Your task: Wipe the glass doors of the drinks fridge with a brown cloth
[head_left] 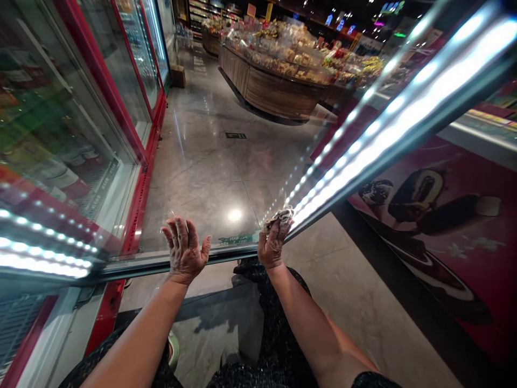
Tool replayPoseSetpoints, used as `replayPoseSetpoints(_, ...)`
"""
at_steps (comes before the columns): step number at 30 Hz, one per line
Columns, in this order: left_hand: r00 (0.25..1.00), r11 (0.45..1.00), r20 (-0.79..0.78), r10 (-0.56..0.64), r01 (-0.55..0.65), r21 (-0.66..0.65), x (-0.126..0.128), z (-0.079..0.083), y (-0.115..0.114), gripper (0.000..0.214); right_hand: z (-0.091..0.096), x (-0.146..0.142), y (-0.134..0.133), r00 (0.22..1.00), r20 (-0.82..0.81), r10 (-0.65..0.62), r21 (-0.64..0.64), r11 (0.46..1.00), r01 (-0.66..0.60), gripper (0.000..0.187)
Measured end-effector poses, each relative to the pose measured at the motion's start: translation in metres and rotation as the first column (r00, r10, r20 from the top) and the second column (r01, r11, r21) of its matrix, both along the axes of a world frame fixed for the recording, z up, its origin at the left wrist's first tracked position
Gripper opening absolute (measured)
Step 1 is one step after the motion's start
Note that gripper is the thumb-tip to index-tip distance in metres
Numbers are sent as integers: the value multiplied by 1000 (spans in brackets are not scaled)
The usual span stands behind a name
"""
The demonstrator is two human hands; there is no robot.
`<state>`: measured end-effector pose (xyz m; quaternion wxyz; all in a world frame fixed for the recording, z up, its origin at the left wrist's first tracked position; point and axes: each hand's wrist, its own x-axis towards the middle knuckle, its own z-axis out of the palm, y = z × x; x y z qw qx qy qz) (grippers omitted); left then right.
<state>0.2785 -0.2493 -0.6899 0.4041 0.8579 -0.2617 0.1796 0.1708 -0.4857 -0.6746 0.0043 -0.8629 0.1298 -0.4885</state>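
Note:
A glass fridge door stands swung open in front of me, with its dark frame along the bottom and a bright LED strip up its right side. Low on the pane, my left hand lies flat with fingers spread and nothing in it. My right hand presses a crumpled, greyish cloth against the lower right corner of the glass, beside the strip. Part of the cloth is hidden by the fingers. A faint green label shows at the bottom of the pane between the hands.
Red-framed fridge cabinets with bottles line the left. Beyond the glass, a wood-sided display counter holds packaged goods. A chest freezer with ice-cream pictures stands close on the right. A brown box sits on the floor farther back.

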Motion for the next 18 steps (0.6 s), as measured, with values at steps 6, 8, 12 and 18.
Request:
replayPoseSetpoints(6,999,999,-24,28,-29,-23,10,9,6,95,57,22,-9,990,140,-8,23,1000,5,74)
replayPoseSetpoints(8,999,999,-22,43,-44,-32,13,14,8,94,64,26,-13,985,169,23,-14,1000,-21,75)
replayPoseSetpoints(12,997,998,60,57,-55,-39,15,20,9,89,42,20,-15,989,103,102,-108,990,-91,78)
replayPoseSetpoints(18,987,993,111,120,-117,-32,25,31,24,92,69,25,-31,992,119,47,-39,998,-42,76)
